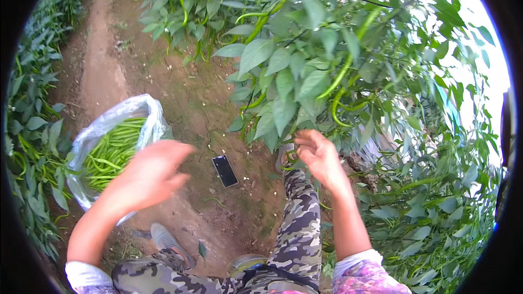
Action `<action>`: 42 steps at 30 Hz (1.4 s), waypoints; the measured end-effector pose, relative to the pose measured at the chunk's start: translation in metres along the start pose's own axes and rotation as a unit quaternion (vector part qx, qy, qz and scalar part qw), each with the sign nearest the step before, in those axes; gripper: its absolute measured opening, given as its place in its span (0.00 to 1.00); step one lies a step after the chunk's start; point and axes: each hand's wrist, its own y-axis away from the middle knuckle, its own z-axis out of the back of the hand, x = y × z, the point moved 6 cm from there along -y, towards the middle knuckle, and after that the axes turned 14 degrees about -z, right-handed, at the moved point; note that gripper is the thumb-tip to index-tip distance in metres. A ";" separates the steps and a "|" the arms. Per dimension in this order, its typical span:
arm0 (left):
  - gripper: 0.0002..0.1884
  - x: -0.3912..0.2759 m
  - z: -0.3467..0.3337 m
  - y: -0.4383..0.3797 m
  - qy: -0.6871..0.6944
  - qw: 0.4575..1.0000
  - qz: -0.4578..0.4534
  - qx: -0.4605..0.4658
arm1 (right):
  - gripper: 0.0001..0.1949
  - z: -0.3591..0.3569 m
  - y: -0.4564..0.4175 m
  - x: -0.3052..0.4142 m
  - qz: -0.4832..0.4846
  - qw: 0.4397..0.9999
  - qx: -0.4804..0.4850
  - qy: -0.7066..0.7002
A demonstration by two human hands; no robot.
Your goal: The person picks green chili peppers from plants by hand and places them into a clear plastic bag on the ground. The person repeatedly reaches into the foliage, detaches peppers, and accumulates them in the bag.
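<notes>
My left hand (153,173) is blurred and hangs over the right side of a clear plastic bag (153,110). Its thumb stands apart from the fingers, and nothing shows in it. Long green chili peppers (116,147) fill much of the bag, which stands on the soil to the left. My right hand (318,155) is at the lower leaves of a pepper plant (282,77), fingers curled. Thin green peppers (289,166) show just left of its fingertips; whether they are held or hang from the plant I cannot tell. More peppers (341,75) hang above this hand.
A smartphone (224,170) with a dark screen lies on the bare soil between my hands. One loose pepper (214,201) is on the ground below it. Pepper plants (34,130) line the left side, and dense foliage (425,220) fills the right. My camouflage-trousered leg (300,220) reaches forward.
</notes>
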 end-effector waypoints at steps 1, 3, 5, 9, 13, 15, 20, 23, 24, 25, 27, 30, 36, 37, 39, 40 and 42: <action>0.23 -0.017 -0.014 -0.024 0.007 0.996 -0.079 0.044 | 0.18 0.014 0.003 0.008 0.020 0.999 -0.015 0.030; 0.23 -0.042 -0.036 -0.065 0.053 0.978 -0.162 0.119 | 0.18 0.026 -0.004 0.031 0.112 0.991 -0.007 0.074; 0.22 -0.053 -0.060 -0.117 0.102 0.962 -0.155 0.198 | 0.20 0.032 -0.031 0.029 0.119 0.983 0.039 0.138; 0.29 -0.047 -0.083 -0.217 0.160 0.970 -0.170 0.069 | 0.25 0.068 -0.070 0.011 0.160 0.943 -0.050 0.288; 0.39 -0.001 -0.052 -0.239 0.091 0.995 0.038 -0.006 | 0.34 0.091 -0.106 0.000 0.135 0.960 -0.074 0.236; 0.40 -0.013 -0.031 -0.240 0.154 0.984 0.000 -0.084 | 0.36 0.113 -0.109 -0.009 0.104 0.971 -0.073 0.203; 0.28 0.024 -0.006 -0.250 0.066 0.978 -0.019 -0.195 | 0.38 0.143 -0.130 -0.013 0.092 0.983 -0.077 0.139; 0.41 0.023 -0.001 -0.258 0.108 0.982 -0.002 -0.155 | 0.38 0.155 -0.140 -0.018 0.085 0.983 -0.088 0.137; 0.41 0.047 0.002 -0.261 0.062 0.984 -0.004 -0.169 | 0.36 0.151 -0.145 -0.014 0.092 0.984 -0.083 0.125; 0.42 0.049 0.003 -0.264 0.044 0.980 -0.008 -0.194 | 0.35 0.156 -0.148 -0.021 0.090 0.985 -0.085 0.117; 0.41 0.050 -0.002 -0.265 0.038 0.983 0.100 -0.147 | 0.26 0.167 -0.148 -0.034 0.109 0.985 -0.074 0.107; 0.38 0.092 0.005 -0.282 0.066 0.967 -0.035 -0.242 | 0.23 0.170 -0.148 -0.035 0.078 0.993 -0.075 0.050; 0.31 0.095 0.001 -0.288 0.079 0.963 -0.080 -0.243 | 0.22 0.160 -0.137 -0.029 0.058 0.992 -0.094 0.060; 0.31 0.093 -0.002 -0.286 0.118 0.965 -0.062 -0.224 | 0.22 0.153 -0.133 -0.025 0.057 0.992 -0.096 0.060; 0.33 0.087 -0.003 -0.285 0.119 0.953 -0.119 -0.253 | 0.21 0.144 -0.118 -0.015 0.032 0.986 -0.145 0.076; 0.33 0.092 -0.002 -0.284 0.109 0.947 -0.144 -0.266 | 0.20 0.132 -0.113 -0.013 0.018 0.984 -0.163 0.071; 0.34 0.098 -0.004 -0.274 0.119 0.946 -0.152 -0.260 | 0.17 0.112 -0.106 -0.020 0.030 0.979 -0.195 0.053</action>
